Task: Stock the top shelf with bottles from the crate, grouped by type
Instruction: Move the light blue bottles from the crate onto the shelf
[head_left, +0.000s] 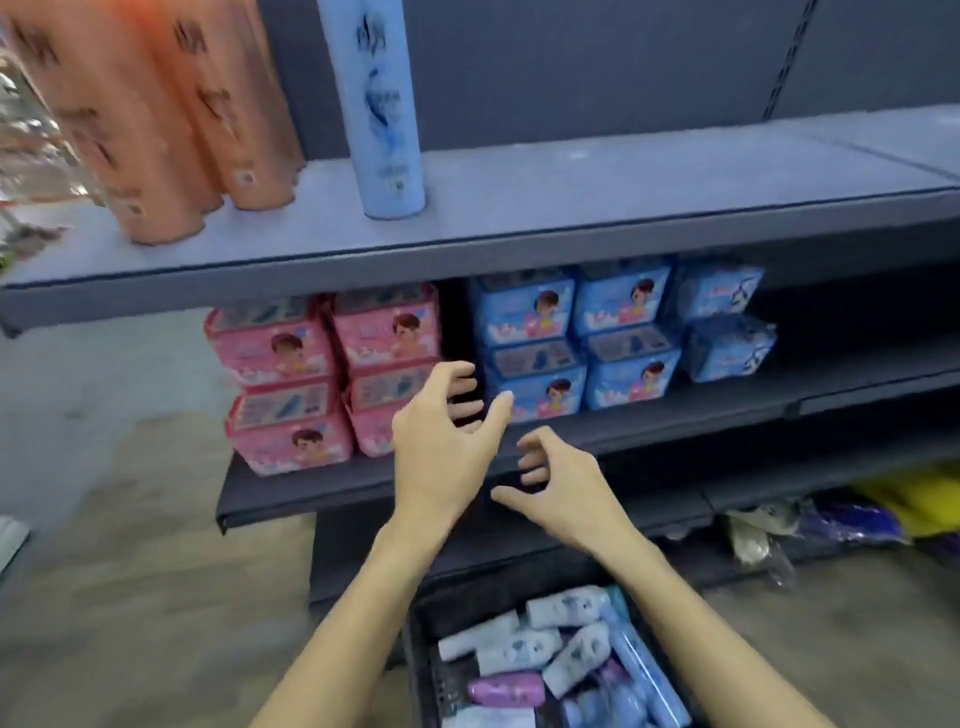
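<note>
Top shelf (571, 208): grey metal board backed by a dark slotted panel; its right part is bare.
Floor (130, 571): worn grey-brown concrete.
Orange bottles (171, 119): tall cluster standing upright at the shelf's left end, touching one another.
Blue bottle (379, 109): stands alone, upright, near the orange group; its print is blurred and unreadable.
Crate (421, 649): dark, on the floor below the arms, holding white, blue and purple bottles (561, 654) lying jumbled.
Left hand (447, 441): empty, fingers spread and loosely bent, in front of the middle shelf.
Right hand (561, 478): empty, fingers loosely curled, just beside the left.
Pink packs (322, 374): stacked on the middle shelf, cartoon child face printed.
Blue packs (582, 338): stacked right of the pink, same face.
Bagged goods (831, 525): yellow and purple, low at right.
</note>
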